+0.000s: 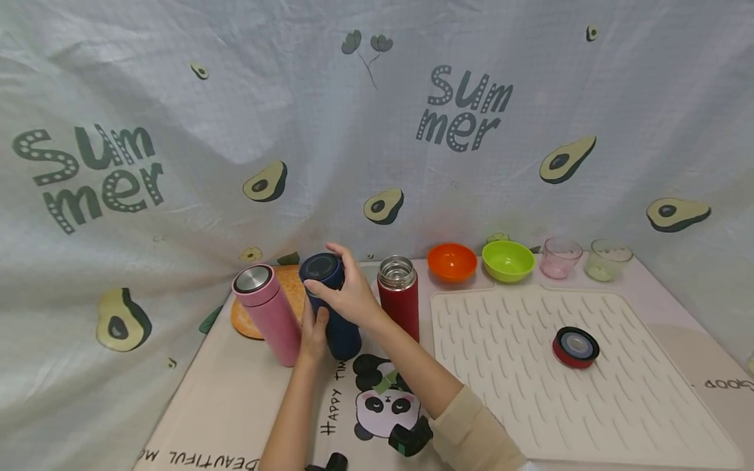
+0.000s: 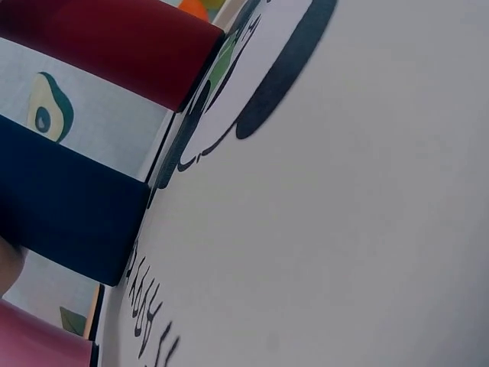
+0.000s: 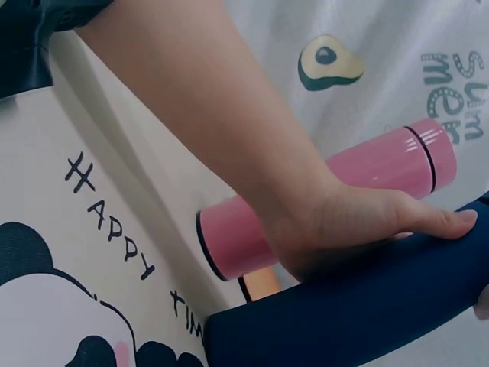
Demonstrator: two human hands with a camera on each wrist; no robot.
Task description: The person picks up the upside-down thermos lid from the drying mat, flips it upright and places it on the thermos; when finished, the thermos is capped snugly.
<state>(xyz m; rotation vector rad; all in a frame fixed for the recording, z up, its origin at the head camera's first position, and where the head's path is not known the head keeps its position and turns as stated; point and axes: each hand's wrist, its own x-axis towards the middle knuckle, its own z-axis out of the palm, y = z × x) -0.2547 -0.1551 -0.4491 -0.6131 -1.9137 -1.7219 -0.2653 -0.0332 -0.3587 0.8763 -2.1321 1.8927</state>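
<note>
A dark blue thermos flask [image 1: 343, 337] stands upright on the table, its lid [image 1: 321, 265] in place. Around its body my left hand [image 1: 314, 333] holds it, the thumb along the near side in the right wrist view. My right hand [image 1: 353, 294] grips the flask at the lid, thumb on the near side and fingers on the far side. Close on the left is a pink thermos flask [image 1: 275, 320] with its lid on. To the right stands a red thermos flask [image 1: 400, 304] with an open steel mouth. Its red and black lid [image 1: 575, 347] lies apart on the ribbed mat.
A cream ribbed mat [image 1: 506, 392] covers the table's right side. Along the back stand an orange bowl [image 1: 451, 263], a green bowl [image 1: 508, 261], a pink glass [image 1: 560, 258] and a greenish glass [image 1: 608, 260]. An orange round mat [image 1: 241, 320] lies behind the pink flask. A printed curtain [image 1: 330, 131] hangs behind.
</note>
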